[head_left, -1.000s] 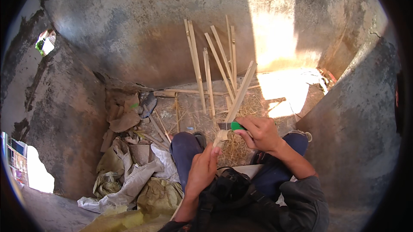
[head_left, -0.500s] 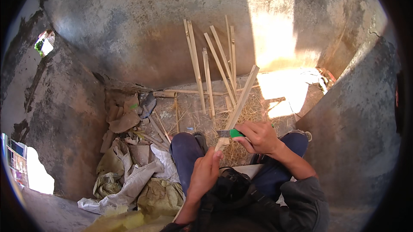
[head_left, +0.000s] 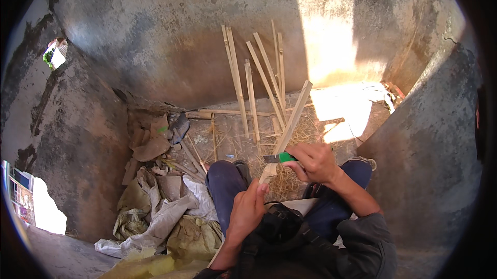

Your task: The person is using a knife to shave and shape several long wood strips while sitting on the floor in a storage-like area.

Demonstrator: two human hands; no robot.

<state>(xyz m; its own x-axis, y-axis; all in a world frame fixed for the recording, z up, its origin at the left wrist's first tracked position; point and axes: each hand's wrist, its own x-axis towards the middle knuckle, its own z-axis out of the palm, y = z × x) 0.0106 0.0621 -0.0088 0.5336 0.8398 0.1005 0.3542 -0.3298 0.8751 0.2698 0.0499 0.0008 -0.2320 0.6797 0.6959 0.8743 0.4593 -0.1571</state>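
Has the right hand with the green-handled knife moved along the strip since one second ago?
Yes: the right hand slid down the bamboo strip, toward the knees.

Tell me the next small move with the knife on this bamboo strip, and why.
Probably push the green-handled knife away along the bamboo strip: the right hand has its blade against the strip just above the left hand gripping the lower end.

The strip [head_left: 288, 126] is pale tan; the knife [head_left: 279, 158] against it has a green handle. Below it, the trousers [head_left: 226, 186] are dark blue. Left of them lie dull yellow-green sacks [head_left: 155, 217]. The wall [head_left: 171, 35] is mottled grey.
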